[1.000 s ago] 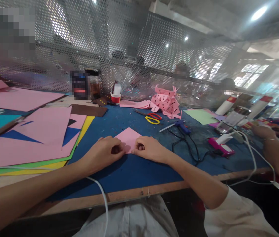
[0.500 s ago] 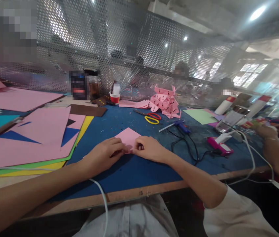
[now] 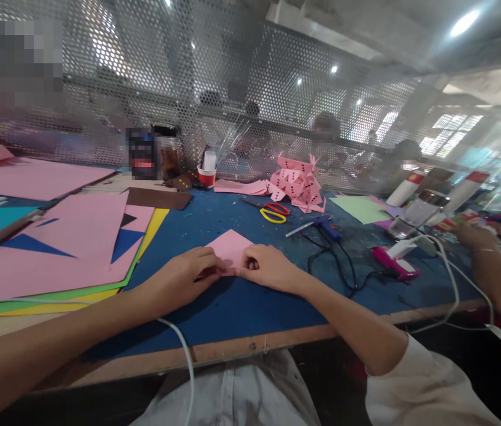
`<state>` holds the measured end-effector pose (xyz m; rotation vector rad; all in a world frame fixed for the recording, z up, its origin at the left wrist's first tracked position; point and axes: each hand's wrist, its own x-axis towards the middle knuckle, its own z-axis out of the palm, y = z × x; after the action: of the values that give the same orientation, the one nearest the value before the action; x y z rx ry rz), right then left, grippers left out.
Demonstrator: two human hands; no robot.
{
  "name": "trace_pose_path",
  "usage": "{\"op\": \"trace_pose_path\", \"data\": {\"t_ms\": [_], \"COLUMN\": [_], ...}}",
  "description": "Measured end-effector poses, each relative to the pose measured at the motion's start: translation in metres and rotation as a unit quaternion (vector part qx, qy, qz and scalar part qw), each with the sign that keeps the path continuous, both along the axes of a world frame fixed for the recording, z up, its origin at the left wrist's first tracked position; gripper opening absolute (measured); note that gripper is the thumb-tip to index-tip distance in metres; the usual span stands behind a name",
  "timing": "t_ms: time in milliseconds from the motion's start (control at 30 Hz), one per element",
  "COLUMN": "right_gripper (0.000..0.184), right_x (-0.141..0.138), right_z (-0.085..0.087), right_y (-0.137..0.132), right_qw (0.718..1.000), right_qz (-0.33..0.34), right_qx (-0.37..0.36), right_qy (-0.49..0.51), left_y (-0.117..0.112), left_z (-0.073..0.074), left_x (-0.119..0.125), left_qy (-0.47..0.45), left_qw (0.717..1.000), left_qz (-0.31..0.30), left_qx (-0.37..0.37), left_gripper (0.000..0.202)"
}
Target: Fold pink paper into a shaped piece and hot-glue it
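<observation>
A small pink paper piece (image 3: 229,245) lies on the blue table top (image 3: 250,302) in front of me, its pointed far end free. My left hand (image 3: 182,275) pinches the paper's near edge with fingers curled. My right hand (image 3: 268,267) presses and pinches the same edge from the right, fingers closed. The two hands nearly touch at the fold.
Large pink sheets (image 3: 68,236) over green and yellow ones lie left. Behind are scissors (image 3: 272,212), a heap of folded pink pieces (image 3: 299,183), a blue glue gun (image 3: 323,225) with black cord, and a pink tool (image 3: 394,263). Another person's arm (image 3: 494,266) works at right. Mesh wall (image 3: 232,89) at back.
My left hand's fingers have slid slightly right along the paper's near edge, closing the gap to my right hand. The other person's hands shifted a little.
</observation>
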<state>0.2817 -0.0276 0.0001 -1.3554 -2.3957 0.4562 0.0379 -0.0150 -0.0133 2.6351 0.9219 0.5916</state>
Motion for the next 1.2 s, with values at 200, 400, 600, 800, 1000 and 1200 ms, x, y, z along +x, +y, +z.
{"op": "trace_pose_path", "data": {"t_ms": [200, 400, 600, 800, 1000, 1200], "right_gripper": [0.017, 0.018, 0.019, 0.019, 0.017, 0.016], "right_x": [0.001, 0.000, 0.001, 0.001, 0.001, 0.000], "right_z": [0.001, 0.002, 0.002, 0.001, 0.002, 0.001], "right_y": [0.000, -0.002, -0.001, -0.001, -0.002, -0.001], "right_qw": [1.000, 1.000, 1.000, 1.000, 1.000, 1.000], "right_qz": [-0.002, -0.002, 0.000, -0.001, 0.002, -0.005], "right_qx": [0.000, -0.008, -0.007, -0.013, -0.017, -0.017], "right_qy": [0.006, 0.011, 0.014, 0.013, 0.014, 0.009], "left_y": [0.002, 0.002, -0.002, -0.010, -0.014, -0.016], "left_z": [0.010, 0.010, 0.007, 0.008, 0.011, 0.012], "left_x": [-0.018, -0.034, -0.048, -0.061, -0.071, -0.083], "left_qy": [0.036, 0.035, 0.043, 0.050, 0.037, 0.039], "left_qw": [0.997, 0.995, 0.996, 0.994, 0.993, 0.989], "left_qz": [0.047, 0.056, 0.073, 0.091, 0.106, 0.138], "left_qx": [-0.052, -0.072, -0.039, -0.024, -0.025, -0.043], "left_gripper": [0.009, 0.011, 0.016, 0.021, 0.023, 0.020]}}
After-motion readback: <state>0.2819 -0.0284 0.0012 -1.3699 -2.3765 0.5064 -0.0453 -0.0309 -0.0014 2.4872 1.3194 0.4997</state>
